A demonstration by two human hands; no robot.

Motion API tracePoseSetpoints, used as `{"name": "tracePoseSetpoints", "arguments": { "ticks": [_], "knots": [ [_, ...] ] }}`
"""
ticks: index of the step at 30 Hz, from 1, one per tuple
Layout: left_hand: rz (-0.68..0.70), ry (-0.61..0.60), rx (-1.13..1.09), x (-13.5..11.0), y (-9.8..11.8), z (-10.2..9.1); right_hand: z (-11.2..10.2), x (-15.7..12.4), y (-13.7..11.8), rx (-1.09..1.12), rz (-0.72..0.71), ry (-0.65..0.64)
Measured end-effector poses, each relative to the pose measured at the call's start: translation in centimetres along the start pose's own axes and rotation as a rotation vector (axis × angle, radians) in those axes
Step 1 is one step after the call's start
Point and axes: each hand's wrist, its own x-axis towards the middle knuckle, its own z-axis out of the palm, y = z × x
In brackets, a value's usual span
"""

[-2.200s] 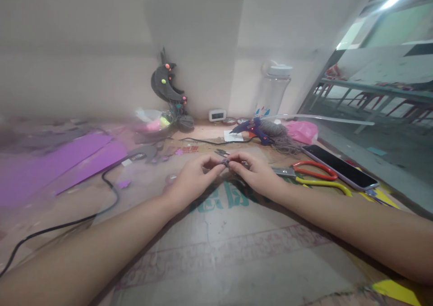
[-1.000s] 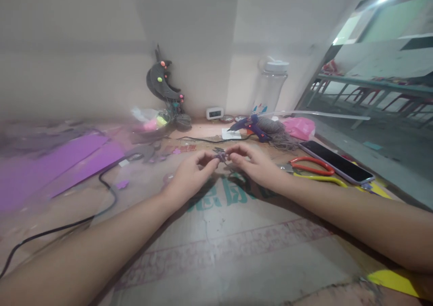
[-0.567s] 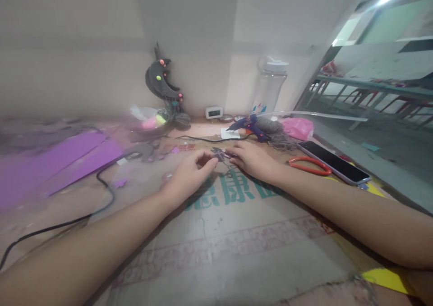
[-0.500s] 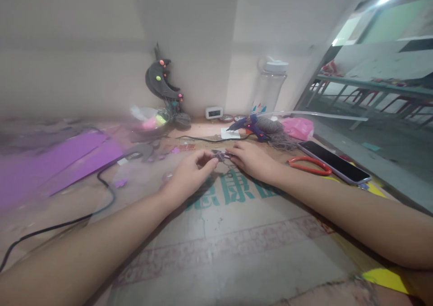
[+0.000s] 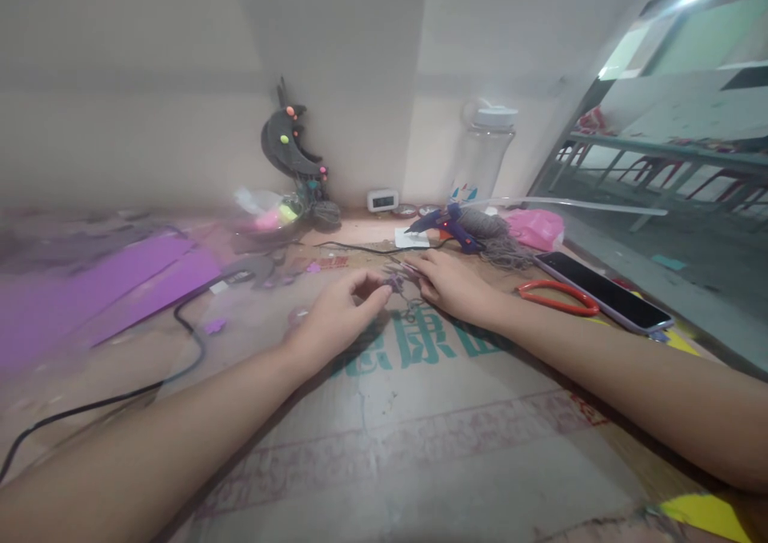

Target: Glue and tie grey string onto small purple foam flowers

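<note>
My left hand [image 5: 345, 307] is closed in a pinch, thumb against fingertips, on a small purple-grey yarn piece [image 5: 394, 282]. A loose strand of yarn [image 5: 413, 309] curls down from it onto the cardboard. Just to the right, my right hand [image 5: 450, 283] is closed around a thin, pointed metal tool [image 5: 409, 266]. Its tip points left, above the yarn piece; whether it is tweezers or scissors is too small to tell. Both hands rest low over the printed cardboard [image 5: 384, 439].
Behind the hands lie a blue glue gun [image 5: 447, 225], grey yarn [image 5: 501, 243] and a small timer [image 5: 382, 201]. A bottle [image 5: 483, 159] stands by the wall. Red-handled pliers [image 5: 558, 297] and a phone [image 5: 606, 291] lie right; purple sheets [image 5: 150, 287] and a black cable [image 5: 90, 403] left.
The tool in my right hand has drawn slightly up and away from the yarn piece, which now shows more openly at my left fingertips. The view has shifted a little.
</note>
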Motion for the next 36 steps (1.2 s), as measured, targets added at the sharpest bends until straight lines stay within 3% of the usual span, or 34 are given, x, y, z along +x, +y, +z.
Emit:
{"name": "tracePoseSetpoints", "arguments": {
  "ticks": [8,13,19,30,36],
  "knots": [
    [-0.006,0.014,-0.024,0.0,0.2,0.0,-1.6,-0.2,-0.1,0.484,0.131,0.345],
    [-0.043,0.072,-0.003,0.2,-0.3,0.1,-2.2,-1.5,-1.1,0.349,0.029,0.396],
    [-0.062,0.079,-0.003,0.4,-0.7,0.1,-1.6,-2.4,-1.9,0.189,-0.204,0.278],
    [-0.068,0.078,0.011,0.2,-0.6,0.0,-1.7,-2.2,-1.7,0.051,-0.235,0.270],
    [-0.075,0.080,0.011,0.2,-0.7,0.0,-1.5,-1.9,-1.6,-0.115,-0.280,0.327]
  ]
}}
